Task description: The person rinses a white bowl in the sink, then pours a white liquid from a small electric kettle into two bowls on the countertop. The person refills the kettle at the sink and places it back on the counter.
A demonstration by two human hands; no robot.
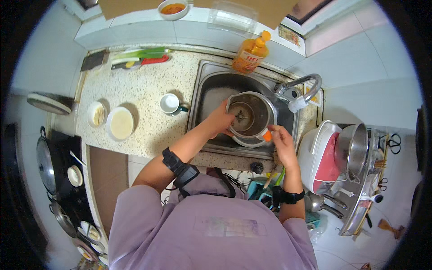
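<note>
A blender or soymilk-maker jug (256, 101) with a blade unit at its bottom is tilted over the stainless steel sink (214, 77). My left hand (221, 118) grips its rim on the left side, fingertips on the inner edge. My right hand (282, 140) is at the jug's orange-and-white handle part (266, 135); its fingers are curled there, and the exact grip is partly hidden. Below the jug, a pale round rim (248, 143) shows in the sink. The faucet (312, 86) arches at the sink's back right, with a white wrapped spout end.
An orange detergent bottle (251, 55) stands behind the sink. On the left counter are a mug (169, 103), a bowl of pale liquid (120, 124), a smaller bowl (97, 114) and a red-handled knife (153, 60) beside scallions. A red-and-white appliance (320, 157) stands right of the sink.
</note>
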